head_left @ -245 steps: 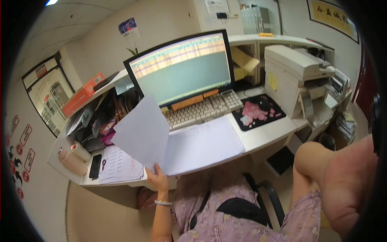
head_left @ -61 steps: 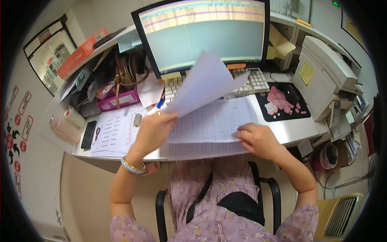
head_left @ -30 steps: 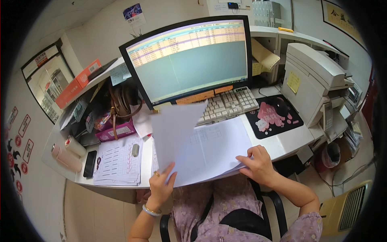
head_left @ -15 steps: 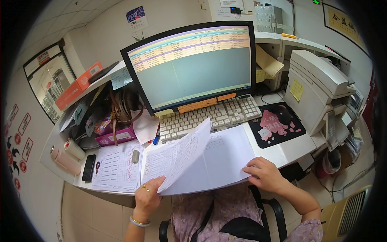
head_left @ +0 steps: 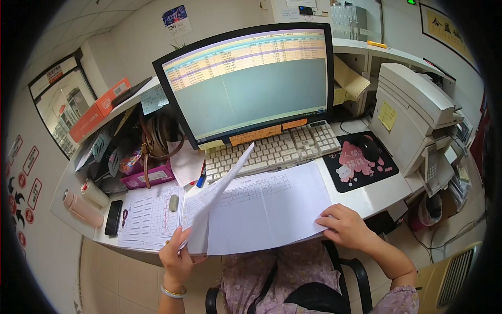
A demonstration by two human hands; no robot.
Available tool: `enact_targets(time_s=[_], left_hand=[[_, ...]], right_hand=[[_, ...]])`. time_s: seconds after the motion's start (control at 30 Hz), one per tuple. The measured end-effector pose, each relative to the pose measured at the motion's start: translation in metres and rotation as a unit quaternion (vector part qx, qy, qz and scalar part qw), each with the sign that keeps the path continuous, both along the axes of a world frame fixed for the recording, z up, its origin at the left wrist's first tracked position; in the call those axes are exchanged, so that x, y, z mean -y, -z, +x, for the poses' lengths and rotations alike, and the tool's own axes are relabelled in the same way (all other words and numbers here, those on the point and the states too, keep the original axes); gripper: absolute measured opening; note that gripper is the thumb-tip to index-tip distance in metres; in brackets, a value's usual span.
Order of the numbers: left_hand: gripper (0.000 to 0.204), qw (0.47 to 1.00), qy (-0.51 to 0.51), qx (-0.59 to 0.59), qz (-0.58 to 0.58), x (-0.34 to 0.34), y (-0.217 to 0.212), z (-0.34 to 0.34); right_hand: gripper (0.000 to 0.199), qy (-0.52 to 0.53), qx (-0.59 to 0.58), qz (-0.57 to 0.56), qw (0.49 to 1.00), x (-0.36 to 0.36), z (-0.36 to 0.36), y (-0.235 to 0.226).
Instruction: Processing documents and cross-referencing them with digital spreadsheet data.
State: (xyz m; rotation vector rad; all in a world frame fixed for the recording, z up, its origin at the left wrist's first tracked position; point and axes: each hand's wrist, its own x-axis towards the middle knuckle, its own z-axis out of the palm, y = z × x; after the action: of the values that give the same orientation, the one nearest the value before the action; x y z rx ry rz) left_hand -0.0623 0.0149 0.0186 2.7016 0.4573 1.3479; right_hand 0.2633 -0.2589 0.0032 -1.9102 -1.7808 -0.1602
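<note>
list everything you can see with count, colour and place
monitor: 1, black-framed, desk back
keyboard: 1, off-white, below monitor
mouse pad: 1, black-pink, right of keyboard
mouse: 1, black, on mouse pad
office machine: 1, off-white, desk right
smartphone: 1, black, desk left
handbag: 1, brown, left of monitor
box: 1, purple, by handbag
bottles: 2, pink and cream, left
papers: several, white, desk front
desk: 1, white, centre
chair: 1, black, bottom
bin: 1, pinkish, right floor
left hand: 1, holding raised paper
right hand: 1, at papers' right edge
</note>
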Motion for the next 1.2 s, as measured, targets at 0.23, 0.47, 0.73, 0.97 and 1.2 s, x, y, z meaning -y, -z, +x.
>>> enact_targets(time_s=[0.23,0.47,0.73,0.97,1.2], left_hand=[[0.043,0.997,-0.013,0.047,-0.055,-0.001,0.003,-0.002],[0.037,0.997,-0.018,0.056,-0.054,-0.005,0.008,-0.005],[0.039,0.996,-0.013,0.056,-0.062,-0.001,0.009,-0.003],[0.038,0.997,-0.007,0.064,-0.047,-0.001,0.01,-0.002],[0.036,0.996,-0.018,0.07,-0.055,-0.001,0.014,-0.002]], right_hand=[[0.029,0.003,0.0,-0.006,1.0,0.0,-0.001,-0.001],[0.03,0.003,0.005,-0.011,1.0,0.0,0.0,0.0],[0.029,0.003,0.006,-0.018,1.0,-0.001,0.0,-0.001],[0.028,0.009,0.003,-0.016,1.0,0.0,-0.001,-0.001],[0.027,0.003,0.0,-0.015,1.0,-0.001,0.0,-0.002]])
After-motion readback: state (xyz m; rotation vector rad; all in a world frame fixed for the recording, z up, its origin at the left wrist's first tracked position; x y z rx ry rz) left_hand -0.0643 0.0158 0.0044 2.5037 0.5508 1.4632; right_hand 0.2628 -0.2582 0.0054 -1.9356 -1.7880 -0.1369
